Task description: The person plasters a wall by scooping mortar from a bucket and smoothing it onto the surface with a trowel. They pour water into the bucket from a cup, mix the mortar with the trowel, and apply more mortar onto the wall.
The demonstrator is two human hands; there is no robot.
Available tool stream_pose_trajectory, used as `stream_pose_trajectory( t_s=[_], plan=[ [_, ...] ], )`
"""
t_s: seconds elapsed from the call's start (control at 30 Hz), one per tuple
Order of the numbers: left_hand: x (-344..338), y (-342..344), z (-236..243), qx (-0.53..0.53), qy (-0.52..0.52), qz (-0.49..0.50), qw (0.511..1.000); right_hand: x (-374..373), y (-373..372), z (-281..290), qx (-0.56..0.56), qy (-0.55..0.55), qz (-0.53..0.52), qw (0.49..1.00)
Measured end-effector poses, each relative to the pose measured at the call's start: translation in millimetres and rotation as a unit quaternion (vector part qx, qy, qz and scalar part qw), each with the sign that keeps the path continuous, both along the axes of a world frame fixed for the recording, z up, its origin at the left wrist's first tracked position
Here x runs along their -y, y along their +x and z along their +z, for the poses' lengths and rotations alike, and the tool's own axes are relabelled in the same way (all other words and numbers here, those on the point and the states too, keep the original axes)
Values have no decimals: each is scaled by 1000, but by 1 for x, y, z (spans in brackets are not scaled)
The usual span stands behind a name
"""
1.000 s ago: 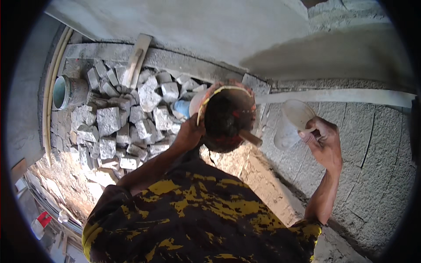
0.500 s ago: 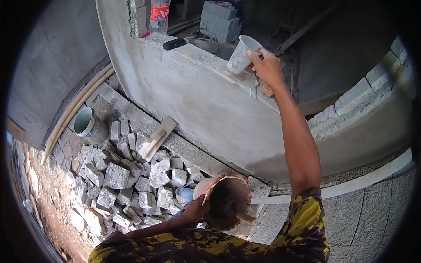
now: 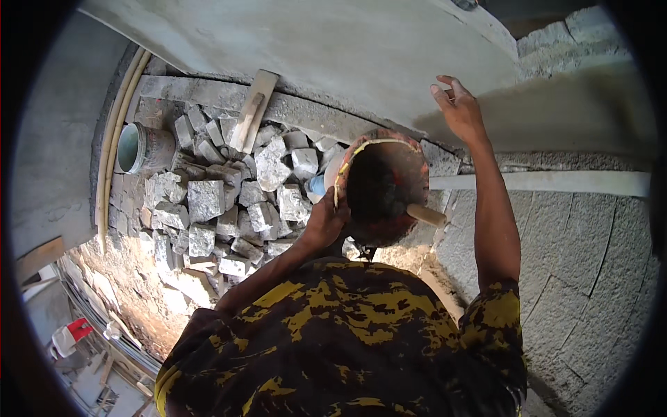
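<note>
My left hand [image 3: 328, 219] is closed on the near-left rim of a round bucket [image 3: 361, 144]. The bucket has a reddish, mortar-stained wall and a yellowish edge; its inside is dark, so its contents are hard to make out. A wooden tool handle [image 3: 426, 215] pokes out over the bucket's right side. Beyond and to the right of the bucket, my right hand [image 3: 460, 115] is raised in front of the grey plastered wall [image 3: 375, 66]. Its fingers are apart and it holds nothing.
Broken concrete blocks [image 3: 206, 200] lie heaped left of the bucket. A wooden float [image 3: 254, 111] leans by the wall's foot. Farther left are a pale bucket [image 3: 142, 148] and two long poles [image 3: 114, 146]. A light strip [image 3: 570, 183] runs along the right over textured slabs [image 3: 549, 257].
My right hand held a translucent plastic cup over the wall ledge; now it is empty and lower. The view has tilted down, and the cup and bottle are out of sight.
</note>
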State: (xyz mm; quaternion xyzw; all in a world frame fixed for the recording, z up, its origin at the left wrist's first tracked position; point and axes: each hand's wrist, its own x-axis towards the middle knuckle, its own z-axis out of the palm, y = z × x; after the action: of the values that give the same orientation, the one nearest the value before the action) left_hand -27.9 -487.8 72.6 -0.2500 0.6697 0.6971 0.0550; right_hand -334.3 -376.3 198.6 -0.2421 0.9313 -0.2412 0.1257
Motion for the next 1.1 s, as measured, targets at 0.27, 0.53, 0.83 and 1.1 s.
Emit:
stream_pose_trajectory(
  t_s=[0.27,0.53,0.83,1.1],
  plan=[
    [-10,26,5,21,40,-69,997,-183,159,-183,209,-123,-231,942],
    [-25,55,-6,259,124,-135,948,-209,247,-143,203,-126,-312,920],
    [-75,77,-38,90,101,-181,974,-218,333,-69,187,167,-175,952],
    [-111,85,-28,34,82,-255,963,-224,414,-149,187,209,-45,959]
  ],
)
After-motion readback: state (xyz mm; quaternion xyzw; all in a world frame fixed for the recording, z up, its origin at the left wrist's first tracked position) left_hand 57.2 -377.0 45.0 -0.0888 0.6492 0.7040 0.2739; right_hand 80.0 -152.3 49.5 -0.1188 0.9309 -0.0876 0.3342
